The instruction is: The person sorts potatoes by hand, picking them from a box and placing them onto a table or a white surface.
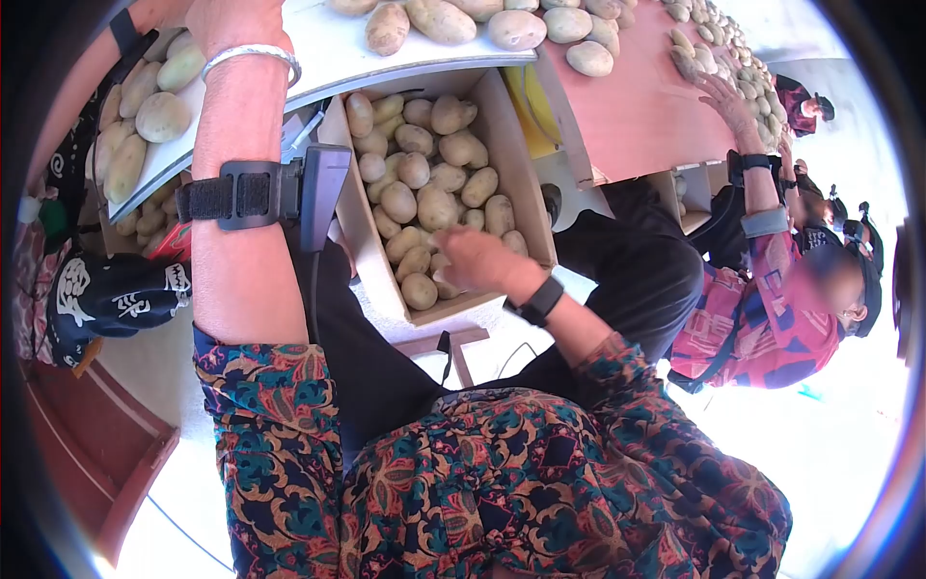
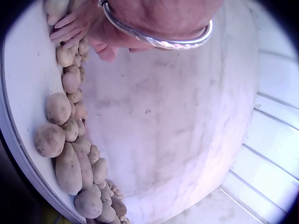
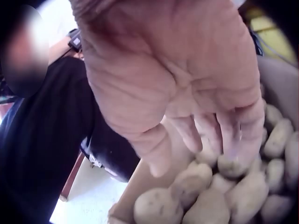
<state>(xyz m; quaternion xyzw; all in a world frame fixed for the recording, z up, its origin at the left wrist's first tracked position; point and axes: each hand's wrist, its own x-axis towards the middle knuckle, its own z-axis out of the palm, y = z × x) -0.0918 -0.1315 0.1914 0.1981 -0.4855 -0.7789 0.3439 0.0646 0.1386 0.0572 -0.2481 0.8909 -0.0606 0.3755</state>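
Note:
My left hand (image 2: 91,28), above a silver bangle (image 2: 163,44), reaches over the white tabletop (image 2: 28,70) with its fingers extended beside a row of potatoes (image 2: 70,81). In the head view only the back part of this hand (image 1: 231,24) shows at the top edge. Low inside the cardboard box (image 1: 537,207), my right hand (image 1: 479,261) lies over the heaped potatoes (image 1: 415,172). Its palm faces the camera in the right wrist view, thumb apart, fingertips reaching down onto a potato (image 3: 229,167); the fingertips are partly hidden.
The box stands below the table edge, between my legs. More potatoes (image 1: 516,31) line that edge. To the right, a person in a pink patterned top (image 1: 762,318) reaches across a reddish table (image 1: 627,116). Someone's arm (image 1: 82,87) shows at left. A yellow object (image 1: 532,111) stands beside the box.

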